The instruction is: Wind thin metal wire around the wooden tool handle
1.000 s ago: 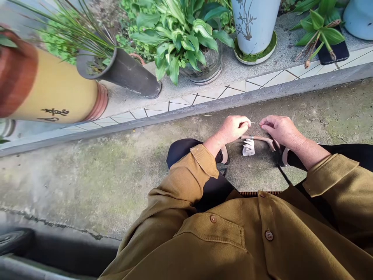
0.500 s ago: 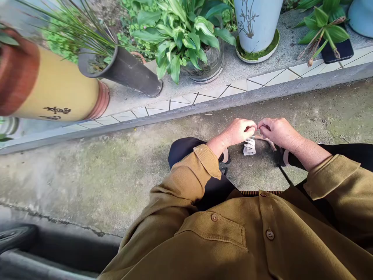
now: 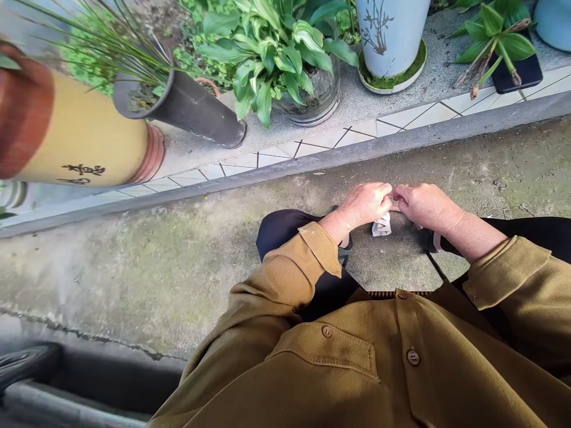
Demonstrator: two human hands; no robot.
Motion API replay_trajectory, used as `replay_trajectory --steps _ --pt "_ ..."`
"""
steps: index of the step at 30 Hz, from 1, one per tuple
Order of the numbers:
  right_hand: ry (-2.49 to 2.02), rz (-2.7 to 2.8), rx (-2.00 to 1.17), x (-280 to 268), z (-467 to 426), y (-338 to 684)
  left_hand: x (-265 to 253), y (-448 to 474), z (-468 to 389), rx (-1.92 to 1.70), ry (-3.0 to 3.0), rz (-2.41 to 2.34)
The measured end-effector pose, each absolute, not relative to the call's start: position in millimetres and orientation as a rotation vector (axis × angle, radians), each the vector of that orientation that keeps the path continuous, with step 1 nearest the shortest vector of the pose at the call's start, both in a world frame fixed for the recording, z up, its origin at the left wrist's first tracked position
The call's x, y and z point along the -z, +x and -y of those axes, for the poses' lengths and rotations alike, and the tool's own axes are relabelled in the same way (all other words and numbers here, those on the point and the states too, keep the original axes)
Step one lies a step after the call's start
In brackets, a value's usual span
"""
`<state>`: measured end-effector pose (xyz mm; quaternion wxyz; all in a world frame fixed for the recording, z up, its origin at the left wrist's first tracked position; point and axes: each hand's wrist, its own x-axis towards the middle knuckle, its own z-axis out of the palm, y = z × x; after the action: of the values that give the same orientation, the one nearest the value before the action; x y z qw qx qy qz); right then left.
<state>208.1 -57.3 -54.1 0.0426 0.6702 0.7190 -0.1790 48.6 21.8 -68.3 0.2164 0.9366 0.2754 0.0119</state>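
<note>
My left hand (image 3: pixel 367 203) and my right hand (image 3: pixel 423 205) are close together over the concrete ground, between my knees. The fingers of both are bent inward in a pinch, fingertips nearly meeting. What they pinch, if anything, is too small or too hidden to name. Just below my left fingers shows a white, folded, cloth-like piece (image 3: pixel 381 225). A thin light-brown stick-like piece (image 3: pixel 395 208) shows between and behind the hands, mostly covered by them. Whether it is joined to the white piece I cannot tell.
Ahead runs a low tiled ledge (image 3: pixel 321 140) bearing a leafy plant in a glass pot (image 3: pixel 312 101), a tilted dark pot (image 3: pixel 196 104), a pale blue pot (image 3: pixel 392 35) and a phone (image 3: pixel 526 74). A yellow jar (image 3: pixel 98 131) leans at left. Black-trousered knees flank the hands.
My hands have turned slightly, with the fingers curled in more. More of the brown stick-like piece and the top of the white piece are now covered. The view has shifted a little.
</note>
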Motion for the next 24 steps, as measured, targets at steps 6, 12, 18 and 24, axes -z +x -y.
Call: replay_trajectory --steps 6,12,18,24 --pt "2.099 -2.183 0.450 44 58 207 67 50 -23 -0.081 2.620 -0.781" --pt "2.026 -2.404 0.481 51 59 216 71 48 -33 -0.151 2.446 -0.647" --pt "2.063 -2.395 0.346 54 60 210 72 48 -35 -0.228 2.412 -0.738" --pt "2.051 -2.385 0.276 49 60 205 66 50 -32 -0.176 2.506 -0.833"
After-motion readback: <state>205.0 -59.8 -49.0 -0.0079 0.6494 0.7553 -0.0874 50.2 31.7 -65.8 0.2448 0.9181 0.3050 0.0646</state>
